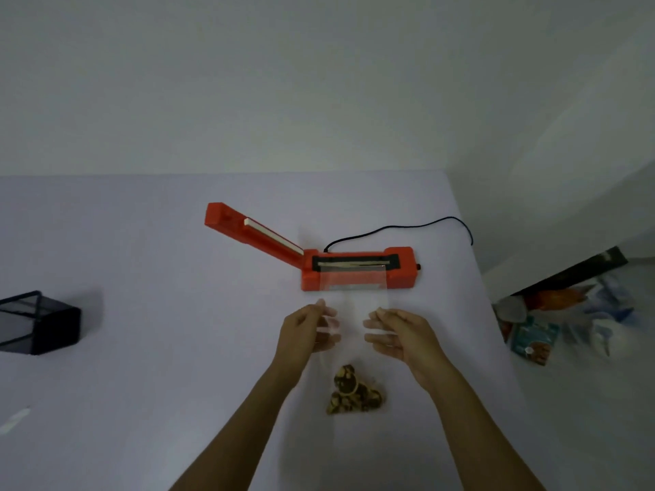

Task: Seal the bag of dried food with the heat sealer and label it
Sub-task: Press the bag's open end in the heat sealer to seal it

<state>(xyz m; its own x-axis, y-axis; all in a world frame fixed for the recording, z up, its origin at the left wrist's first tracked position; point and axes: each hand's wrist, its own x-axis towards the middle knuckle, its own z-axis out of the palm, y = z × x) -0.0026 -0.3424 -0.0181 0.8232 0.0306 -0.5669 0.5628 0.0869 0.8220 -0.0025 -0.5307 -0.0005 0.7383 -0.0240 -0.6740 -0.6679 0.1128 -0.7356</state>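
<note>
A clear plastic bag lies on the white table, with dried food bunched at its near end. Its far open end rests across the sealing strip of the orange heat sealer. The sealer's arm is raised up and to the left. My left hand holds the bag's left side, with its fingertips showing blurred through the plastic. My right hand holds the right side the same way. Both hands are just in front of the sealer.
The sealer's black cable runs back and right to the table's edge. A black mesh box stands at the far left. A small white strip lies near the front left. Packets and bags lie on the floor beyond the table's right edge.
</note>
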